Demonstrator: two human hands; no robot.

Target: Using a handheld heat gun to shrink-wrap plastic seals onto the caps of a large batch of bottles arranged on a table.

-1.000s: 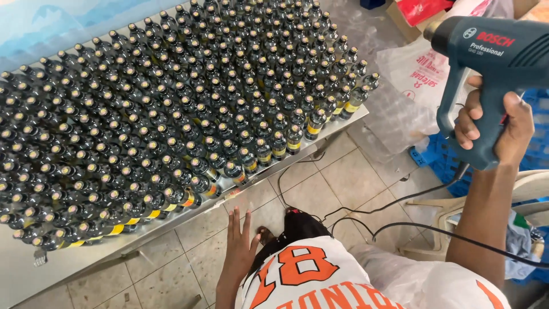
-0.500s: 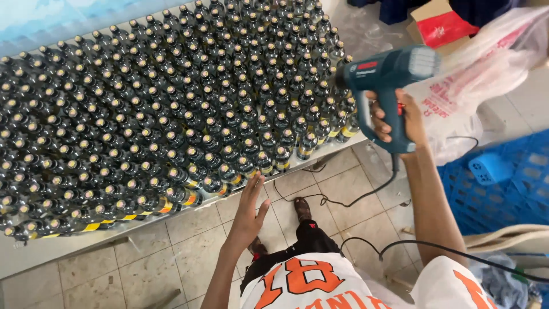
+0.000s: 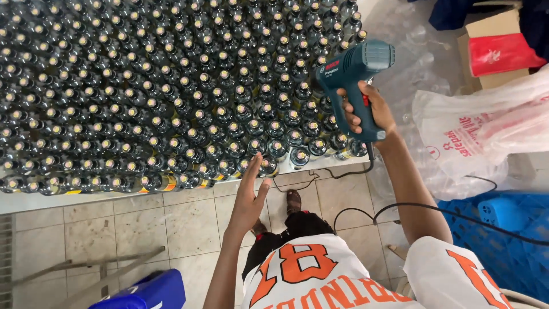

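My right hand (image 3: 366, 109) grips the handle of a teal heat gun (image 3: 351, 74), its nozzle pointing left over the right end of a packed field of dark capped bottles (image 3: 171, 97). The bottles stand in dense rows on a white table (image 3: 57, 200). My left hand (image 3: 250, 194) is open with fingers straight, just below the front row of bottles near the table's front edge, holding nothing. A black cord (image 3: 400, 209) runs from the gun down past my right arm.
Beige tiled floor (image 3: 177, 229) lies below the table. A blue crate (image 3: 503, 234) sits on the right, clear and white plastic bags (image 3: 480, 137) above it, a cardboard box with a red pack (image 3: 497, 51) behind. A blue object (image 3: 143, 292) sits bottom left.
My right hand has swung the heat gun from far right in over the bottles' right end. My left hand has risen from the floor side up to the table's front edge.
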